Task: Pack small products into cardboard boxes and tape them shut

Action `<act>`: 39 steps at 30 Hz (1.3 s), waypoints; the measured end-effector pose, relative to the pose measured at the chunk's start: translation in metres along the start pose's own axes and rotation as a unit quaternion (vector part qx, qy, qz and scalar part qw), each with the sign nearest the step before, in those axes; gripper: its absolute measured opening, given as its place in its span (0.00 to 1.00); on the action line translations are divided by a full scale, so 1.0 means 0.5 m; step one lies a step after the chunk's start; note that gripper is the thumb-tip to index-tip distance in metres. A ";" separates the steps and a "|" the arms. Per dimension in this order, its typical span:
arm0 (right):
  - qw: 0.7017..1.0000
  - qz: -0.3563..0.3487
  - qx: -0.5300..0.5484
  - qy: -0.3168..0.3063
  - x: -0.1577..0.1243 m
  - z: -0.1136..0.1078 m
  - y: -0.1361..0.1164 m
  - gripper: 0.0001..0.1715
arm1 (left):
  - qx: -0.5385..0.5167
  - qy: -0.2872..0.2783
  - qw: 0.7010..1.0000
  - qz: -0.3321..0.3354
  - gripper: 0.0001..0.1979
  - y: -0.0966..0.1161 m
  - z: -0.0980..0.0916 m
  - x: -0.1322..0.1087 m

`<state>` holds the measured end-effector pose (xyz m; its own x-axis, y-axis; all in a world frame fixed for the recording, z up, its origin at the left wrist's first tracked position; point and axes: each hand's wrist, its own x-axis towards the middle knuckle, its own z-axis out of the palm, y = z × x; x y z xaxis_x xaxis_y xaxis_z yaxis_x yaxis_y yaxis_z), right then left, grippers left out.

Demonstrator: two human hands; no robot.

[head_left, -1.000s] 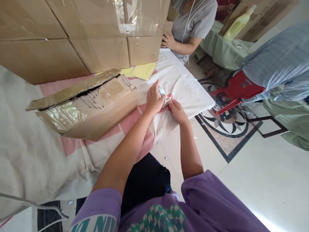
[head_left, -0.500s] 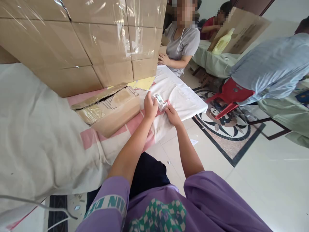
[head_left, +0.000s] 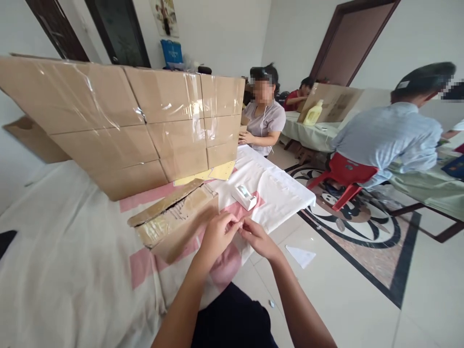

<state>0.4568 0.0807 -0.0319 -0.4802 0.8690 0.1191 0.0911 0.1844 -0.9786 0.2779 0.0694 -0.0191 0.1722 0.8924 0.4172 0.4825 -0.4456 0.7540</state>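
Observation:
My left hand (head_left: 219, 233) and my right hand (head_left: 258, 236) meet fingertip to fingertip over the near edge of the cloth-covered table. Both are closed in a pinch; whatever lies between the fingertips is too small to make out. Just beyond them a small white tape dispenser (head_left: 245, 198) rests on the cloth, apart from both hands. To the left of my left hand is a worn long cardboard box (head_left: 194, 224) with tape on its end and a torn, slightly gaping top seam.
Stacked cardboard boxes (head_left: 177, 140) wrapped in clear tape rise at the back left. Yellow sheets (head_left: 222, 171) lie at their foot. A co-worker (head_left: 266, 125) sits across the table. Another person sits on a red chair (head_left: 348, 171) at right. A white scrap (head_left: 301, 256) is on the floor.
My hands have let go of the tape dispenser, which now stands on the table. They have drawn back toward me and come together. The view has tilted up.

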 end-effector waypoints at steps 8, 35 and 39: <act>0.999 -0.032 -0.016 0.019 0.104 0.000 0.006 0.18 | -0.006 0.296 0.955 0.034 0.05 0.059 -0.115 -0.078; 0.988 -0.061 0.041 -0.135 0.255 0.111 0.068 0.50 | 0.170 0.061 0.964 -0.194 0.11 0.031 -0.485 -0.025; 0.989 -0.061 0.041 -0.129 0.250 0.114 0.068 0.49 | 0.158 -0.080 0.957 -0.229 0.12 -0.011 -0.474 -0.016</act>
<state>0.3501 0.1694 -0.0601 -0.6902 0.6954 0.1999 -0.0468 0.2328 -0.9714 0.0706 0.0476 0.0937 -0.0023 0.9998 -0.0220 0.7696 0.0158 0.6383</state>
